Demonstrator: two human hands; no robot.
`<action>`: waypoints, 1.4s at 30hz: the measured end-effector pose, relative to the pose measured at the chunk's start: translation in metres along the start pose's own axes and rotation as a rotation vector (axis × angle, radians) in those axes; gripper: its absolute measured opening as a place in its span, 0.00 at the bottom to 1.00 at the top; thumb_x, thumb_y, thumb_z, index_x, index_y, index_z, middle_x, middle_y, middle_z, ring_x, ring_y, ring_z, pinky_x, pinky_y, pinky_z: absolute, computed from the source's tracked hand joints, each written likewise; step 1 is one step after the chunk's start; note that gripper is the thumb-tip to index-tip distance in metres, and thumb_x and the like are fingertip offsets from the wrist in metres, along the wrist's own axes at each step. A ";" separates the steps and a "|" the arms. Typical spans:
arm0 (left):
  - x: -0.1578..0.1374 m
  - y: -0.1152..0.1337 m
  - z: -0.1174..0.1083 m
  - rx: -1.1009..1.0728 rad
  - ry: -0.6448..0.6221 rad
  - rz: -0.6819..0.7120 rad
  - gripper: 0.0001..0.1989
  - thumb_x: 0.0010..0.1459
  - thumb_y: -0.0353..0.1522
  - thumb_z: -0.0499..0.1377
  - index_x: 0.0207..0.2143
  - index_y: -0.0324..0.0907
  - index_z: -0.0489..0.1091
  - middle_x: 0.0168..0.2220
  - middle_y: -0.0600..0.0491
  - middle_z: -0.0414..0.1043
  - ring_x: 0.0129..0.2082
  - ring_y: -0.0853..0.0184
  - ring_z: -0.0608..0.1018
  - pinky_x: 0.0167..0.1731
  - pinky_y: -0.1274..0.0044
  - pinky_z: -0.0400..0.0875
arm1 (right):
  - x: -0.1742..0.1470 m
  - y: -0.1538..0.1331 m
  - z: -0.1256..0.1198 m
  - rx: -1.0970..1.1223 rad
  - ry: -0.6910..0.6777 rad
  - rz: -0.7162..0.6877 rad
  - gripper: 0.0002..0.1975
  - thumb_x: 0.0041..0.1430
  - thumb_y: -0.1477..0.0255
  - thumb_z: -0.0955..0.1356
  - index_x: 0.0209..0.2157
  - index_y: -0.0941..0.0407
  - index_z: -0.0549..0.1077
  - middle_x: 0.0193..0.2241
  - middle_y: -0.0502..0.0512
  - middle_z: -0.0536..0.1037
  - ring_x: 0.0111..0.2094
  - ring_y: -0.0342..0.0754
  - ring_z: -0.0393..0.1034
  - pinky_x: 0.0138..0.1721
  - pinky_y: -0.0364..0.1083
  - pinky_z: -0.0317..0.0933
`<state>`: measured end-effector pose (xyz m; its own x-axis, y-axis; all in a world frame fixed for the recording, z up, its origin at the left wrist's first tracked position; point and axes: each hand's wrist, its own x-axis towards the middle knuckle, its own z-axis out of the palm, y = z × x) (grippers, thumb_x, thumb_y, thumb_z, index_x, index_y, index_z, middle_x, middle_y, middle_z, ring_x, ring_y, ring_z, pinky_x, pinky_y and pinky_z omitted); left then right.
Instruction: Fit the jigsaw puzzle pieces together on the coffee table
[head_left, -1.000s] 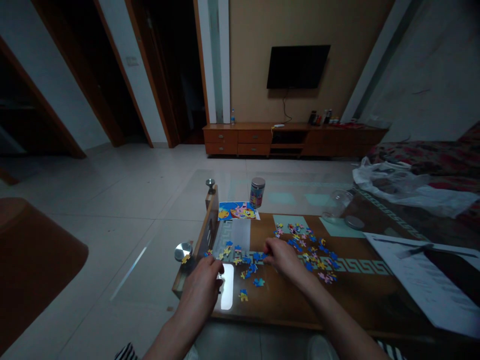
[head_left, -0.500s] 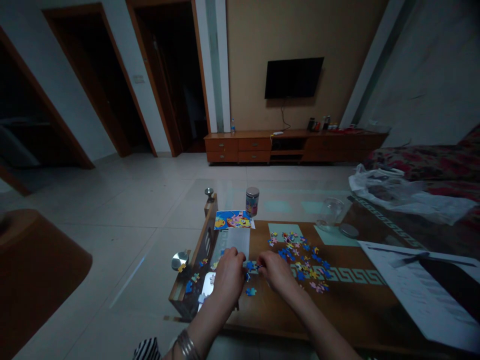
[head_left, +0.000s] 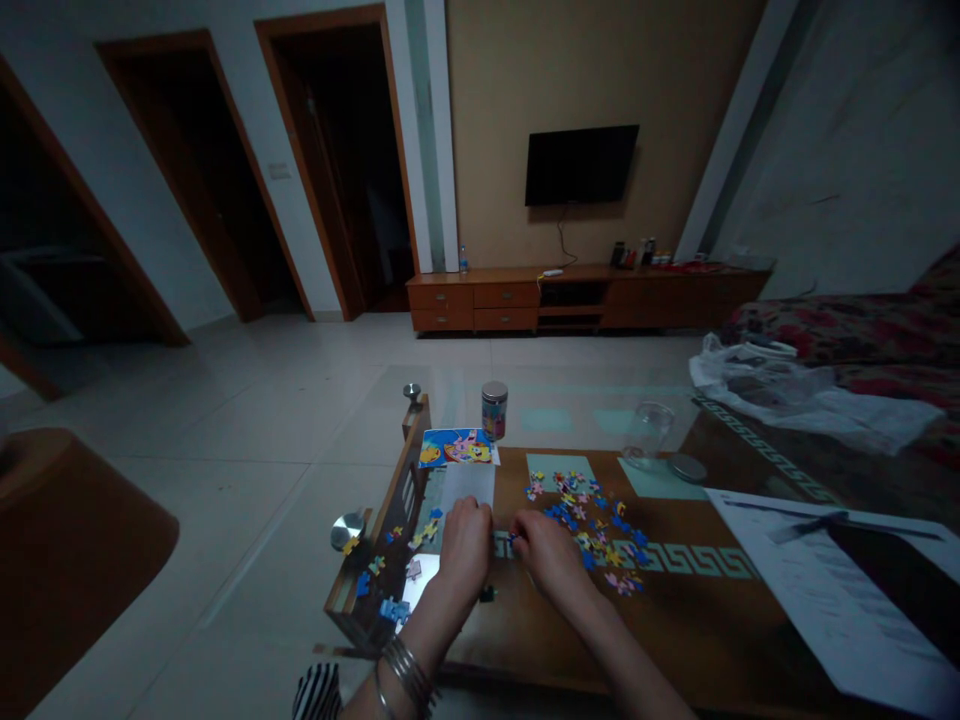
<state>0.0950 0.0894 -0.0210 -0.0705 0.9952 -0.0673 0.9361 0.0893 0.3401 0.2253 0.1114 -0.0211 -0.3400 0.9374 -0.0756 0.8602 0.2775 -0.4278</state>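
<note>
Over the glass-topped table, my left hand (head_left: 466, 545) is closed, knuckles up. Whatever its fingers hold is hidden. Close on its right, my right hand (head_left: 547, 548) pinches a small blue puzzle piece (head_left: 513, 538), only partly visible at the fingertips. A loose pile of puzzle pieces (head_left: 600, 520), mostly blue, yellow and pink, spreads beyond and right of my right hand. To the left of my left hand lie more pieces, among them a light blue one (head_left: 394, 610). A colourful cartoon picture card (head_left: 457, 447) lies flat beyond my left hand.
A printed tin (head_left: 494, 410) stands behind the card. Further right are a clear jar (head_left: 649, 436), a round lid (head_left: 687, 468), paper sheets (head_left: 810, 600) with a pen, and a white plastic bag (head_left: 810, 395). A metal knob (head_left: 348, 531) sits at the table's left end.
Blue pieces that showed between and just below my hands are out of sight now. Both hands stay close together and closed. The view has shifted slightly.
</note>
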 end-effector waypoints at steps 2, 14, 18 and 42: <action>0.000 -0.002 -0.001 -0.023 0.000 0.035 0.13 0.54 0.20 0.49 0.36 0.36 0.71 0.39 0.44 0.68 0.43 0.59 0.69 0.40 0.73 0.60 | 0.001 0.000 -0.001 0.026 0.021 -0.003 0.07 0.53 0.80 0.64 0.30 0.57 0.72 0.34 0.57 0.77 0.38 0.51 0.71 0.33 0.44 0.54; -0.004 -0.013 0.002 -0.455 0.139 0.067 0.06 0.48 0.22 0.54 0.27 0.40 0.65 0.31 0.52 0.67 0.35 0.64 0.70 0.35 0.76 0.60 | 0.001 -0.005 -0.001 0.503 0.173 -0.108 0.07 0.54 0.77 0.60 0.30 0.58 0.69 0.31 0.57 0.75 0.34 0.50 0.69 0.36 0.45 0.58; -0.013 -0.020 -0.010 -0.796 0.064 -0.006 0.04 0.48 0.26 0.55 0.30 0.39 0.66 0.26 0.53 0.69 0.29 0.67 0.73 0.30 0.77 0.65 | -0.005 -0.008 -0.001 0.721 0.141 -0.139 0.08 0.52 0.73 0.61 0.32 0.58 0.70 0.31 0.56 0.75 0.34 0.50 0.69 0.36 0.46 0.60; -0.034 -0.037 -0.018 -1.349 -0.035 -0.096 0.12 0.37 0.30 0.63 0.28 0.38 0.68 0.22 0.56 0.67 0.22 0.71 0.68 0.22 0.79 0.60 | -0.015 -0.024 0.009 0.940 -0.034 -0.103 0.08 0.48 0.70 0.67 0.30 0.58 0.75 0.25 0.53 0.77 0.28 0.47 0.70 0.31 0.44 0.63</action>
<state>0.0563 0.0534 -0.0146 -0.0881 0.9833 -0.1590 -0.1382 0.1460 0.9796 0.2064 0.0890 -0.0182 -0.4206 0.9071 -0.0170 0.1718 0.0613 -0.9832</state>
